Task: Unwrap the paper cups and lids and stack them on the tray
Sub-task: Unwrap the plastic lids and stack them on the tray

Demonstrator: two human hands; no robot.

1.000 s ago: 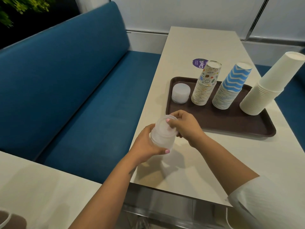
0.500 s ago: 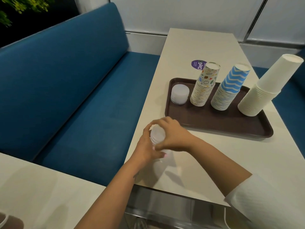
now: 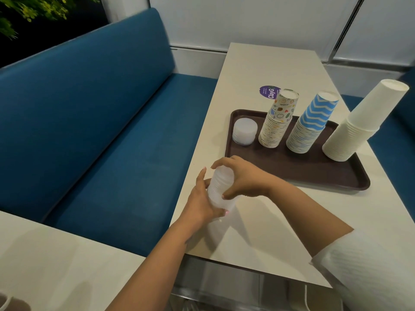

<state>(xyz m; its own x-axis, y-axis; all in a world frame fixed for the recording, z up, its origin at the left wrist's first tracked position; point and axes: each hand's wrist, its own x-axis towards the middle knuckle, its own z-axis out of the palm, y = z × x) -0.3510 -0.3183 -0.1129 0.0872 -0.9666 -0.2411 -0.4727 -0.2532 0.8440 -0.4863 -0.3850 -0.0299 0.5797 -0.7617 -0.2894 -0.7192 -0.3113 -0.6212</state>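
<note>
- Translucent white stack of plastic lids (image 3: 221, 187), ribbed along its side, held tilted just above the near left part of the pale cream surface (image 3: 280, 232), short of the tray's near left corner.
- Gripped from below and from the left by the left hand (image 3: 202, 198), fingers curled round the lower end, thumb up along the side.
- Clasped from above by the right hand (image 3: 243, 177), fingers arched over the upper end, thumb pressed on the near side.
- Whether a wrapper covers this stack: cannot tell.
- Right forearm bare, ending in a white ribbed sleeve (image 3: 370, 272) at the lower right.
- Beyond the hands, a dark brown rectangular plastic tray (image 3: 292, 169) lying flat on the surface.
- At the tray's left end, a second, shorter stack of translucent white lids (image 3: 244, 131), standing apart from the cups.
- Just to its right, an upside-down stack of paper cups with colourful doodle print (image 3: 278, 122).
- Next along, an upside-down stack of paper cups with blue and white zigzag stripes (image 3: 311, 124).
- At the tray's right end, a taller upside-down stack of plain white paper cups (image 3: 363, 120), seen leaning to the right.
- Behind the tray, a round purple sticker with white lettering (image 3: 268, 92) flat on the surface, partly hidden by the doodle cups.
- Along the left of the surface, a blue upholstered bench seat (image 3: 101, 120).
</note>
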